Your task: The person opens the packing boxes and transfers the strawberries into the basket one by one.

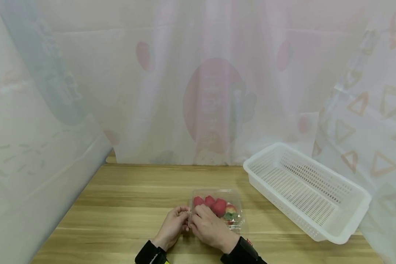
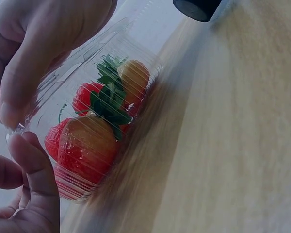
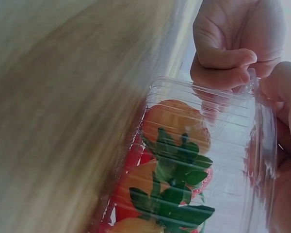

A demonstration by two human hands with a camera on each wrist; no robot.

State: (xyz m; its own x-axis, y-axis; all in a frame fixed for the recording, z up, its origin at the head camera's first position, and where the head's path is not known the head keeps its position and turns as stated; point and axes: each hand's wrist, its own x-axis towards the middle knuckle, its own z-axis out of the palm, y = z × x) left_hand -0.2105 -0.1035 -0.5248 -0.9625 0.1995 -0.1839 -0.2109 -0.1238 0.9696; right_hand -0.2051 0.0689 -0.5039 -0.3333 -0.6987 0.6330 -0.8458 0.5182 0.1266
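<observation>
left hand (image 1: 172, 225): pinching clear box (image 1: 217, 191) edge;
right hand (image 1: 212, 228): pinching same edge;
strawberries (image 1: 219, 208): inside;
white basket (image 1: 308, 192): apart, right

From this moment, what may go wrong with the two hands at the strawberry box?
1. The clear plastic box looks thin; the left hand and right hand meet at its edge, so hard pulling might crack the rim.
2. Force near one end could slide or tip the box on the wooden table.
3. The strawberries lie together without visible padding, so a sudden jerk might bruise them.
</observation>
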